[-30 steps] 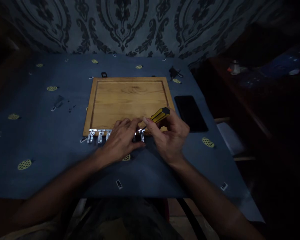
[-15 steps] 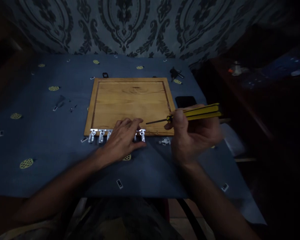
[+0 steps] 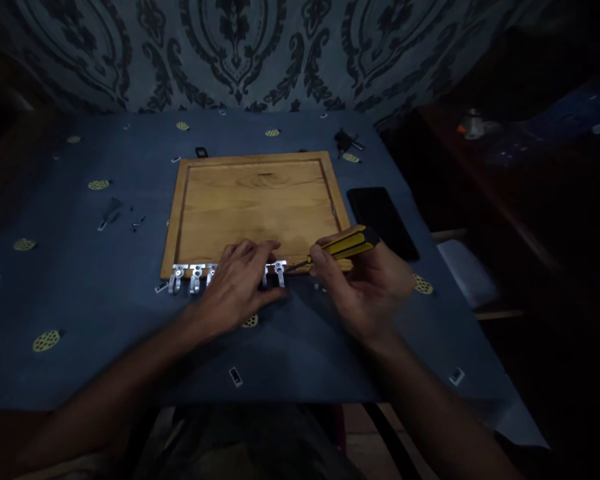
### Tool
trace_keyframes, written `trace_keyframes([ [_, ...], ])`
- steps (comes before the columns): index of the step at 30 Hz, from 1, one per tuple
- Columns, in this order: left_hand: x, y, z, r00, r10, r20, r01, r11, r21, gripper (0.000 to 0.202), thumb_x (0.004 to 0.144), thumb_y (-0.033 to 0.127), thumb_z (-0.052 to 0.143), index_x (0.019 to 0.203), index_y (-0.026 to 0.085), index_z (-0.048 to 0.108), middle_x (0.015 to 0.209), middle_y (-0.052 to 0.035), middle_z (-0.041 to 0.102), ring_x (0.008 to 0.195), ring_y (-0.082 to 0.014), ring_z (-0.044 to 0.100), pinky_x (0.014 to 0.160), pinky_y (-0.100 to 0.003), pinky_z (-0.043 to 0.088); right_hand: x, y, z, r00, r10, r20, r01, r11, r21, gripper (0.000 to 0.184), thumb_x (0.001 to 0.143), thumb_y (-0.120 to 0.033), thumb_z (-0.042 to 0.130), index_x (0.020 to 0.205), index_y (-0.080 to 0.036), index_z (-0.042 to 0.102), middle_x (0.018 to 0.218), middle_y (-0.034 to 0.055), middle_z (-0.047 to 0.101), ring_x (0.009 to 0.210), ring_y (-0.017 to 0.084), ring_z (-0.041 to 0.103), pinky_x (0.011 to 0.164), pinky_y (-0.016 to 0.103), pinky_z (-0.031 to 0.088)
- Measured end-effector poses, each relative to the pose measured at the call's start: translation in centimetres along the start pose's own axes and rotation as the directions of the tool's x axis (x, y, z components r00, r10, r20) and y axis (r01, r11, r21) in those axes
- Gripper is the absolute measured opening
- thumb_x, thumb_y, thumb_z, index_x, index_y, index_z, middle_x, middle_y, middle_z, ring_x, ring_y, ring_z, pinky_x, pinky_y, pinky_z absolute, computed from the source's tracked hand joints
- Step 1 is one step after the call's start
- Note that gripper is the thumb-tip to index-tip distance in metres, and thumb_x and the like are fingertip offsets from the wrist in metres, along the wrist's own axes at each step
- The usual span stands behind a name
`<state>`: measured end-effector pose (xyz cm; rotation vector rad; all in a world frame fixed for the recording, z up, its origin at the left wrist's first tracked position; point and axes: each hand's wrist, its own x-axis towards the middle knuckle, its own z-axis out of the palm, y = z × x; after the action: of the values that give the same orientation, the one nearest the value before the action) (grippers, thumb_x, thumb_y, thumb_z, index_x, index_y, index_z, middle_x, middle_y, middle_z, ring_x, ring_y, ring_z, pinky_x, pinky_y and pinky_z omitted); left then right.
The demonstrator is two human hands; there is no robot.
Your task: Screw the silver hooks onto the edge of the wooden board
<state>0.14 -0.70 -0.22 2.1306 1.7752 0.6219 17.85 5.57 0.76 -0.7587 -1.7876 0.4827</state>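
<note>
A framed wooden board [image 3: 257, 213] lies flat, with several metal hooks [image 3: 196, 277] in a row along its near edge. My left hand [image 3: 237, 280] rests over that edge and covers the middle hooks. Its thumb and index finger are spread apart on either side of the rightmost hook [image 3: 280, 272]. My right hand [image 3: 365, 287] is closed around the yellow and black handle of a screwdriver [image 3: 343, 245]. The screwdriver's thin shaft points left, its tip close beside the rightmost hook; whether it touches is unclear.
A black phone [image 3: 384, 223] lies right of the board. Small screws [image 3: 137, 224] and a small clear plastic bag [image 3: 111, 210] are on the blue patterned tablecloth [image 3: 105, 293] at left. A dark object [image 3: 346, 141] sits behind the board's right corner.
My right hand has brought the screwdriver down and left, its tip now near the rightmost hook. The view has shifted slightly. My left hand stays on the board's edge.
</note>
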Motion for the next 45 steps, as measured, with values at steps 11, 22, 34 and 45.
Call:
trace_keyframes([
  [11, 0.0, 0.2, -0.1, 1.0, -0.005, 0.009, 0.005, 1.0, -0.006, 0.062, 0.081, 0.03, 0.083, 0.13, 0.021, 0.045, 0.119, -0.0082, 0.066, 0.11, -0.029, 0.059, 0.094, -0.043, 0.045, 0.2, -0.1, 0.1, 0.998, 0.009, 0.058, -0.006, 0.998, -0.058, 0.014, 0.091, -0.027, 0.068, 0.081, -0.022, 0.058, 0.069, -0.0026, 0.063, 0.059, 0.012, 0.062, 0.055, 0.027, 0.052],
  [22, -0.1, 0.3, 0.0, 1.0, 0.012, -0.01, -0.012, 1.0, 0.026, 0.059, 0.083, 0.028, 0.081, 0.13, 0.019, 0.046, 0.119, -0.0092, 0.065, 0.109, -0.0289, 0.06, 0.095, -0.043, 0.045, 0.7, -0.1, 0.2, 0.989, -0.058, 0.134, 0.061, 0.998, -0.015, 0.018, 0.089, -0.024, 0.07, 0.077, -0.021, 0.057, 0.066, -0.0034, 0.058, 0.061, 0.012, 0.06, 0.056, 0.026, 0.048],
  [34, 0.1, 0.2, -0.1, 0.999, 0.031, -0.012, -0.031, 0.999, 0.03, 0.055, 0.083, 0.028, 0.081, 0.125, 0.022, 0.046, 0.115, -0.007, 0.067, 0.108, -0.0293, 0.061, 0.09, -0.043, 0.046, 2.4, 0.0, -0.9, 0.862, 0.234, 0.45, -0.412, 0.84, 0.352, 0.023, 0.086, -0.038, 0.075, 0.099, -0.019, 0.073, 0.084, -0.0005, 0.072, 0.067, 0.01, 0.066, 0.067, 0.025, 0.056],
  [45, 0.2, 0.1, 0.0, 0.998, 0.047, -0.038, -0.045, 0.998, 0.049, 0.057, 0.083, 0.027, 0.08, 0.129, 0.023, 0.045, 0.113, -0.0057, 0.067, 0.107, -0.0289, 0.061, 0.091, -0.042, 0.046, 2.3, 0.4, -0.1, 0.968, -0.021, 0.25, -0.005, 0.995, 0.101, 0.026, 0.089, -0.033, 0.071, 0.071, -0.019, 0.059, 0.066, -0.0029, 0.061, 0.06, 0.01, 0.058, 0.056, 0.023, 0.045],
])
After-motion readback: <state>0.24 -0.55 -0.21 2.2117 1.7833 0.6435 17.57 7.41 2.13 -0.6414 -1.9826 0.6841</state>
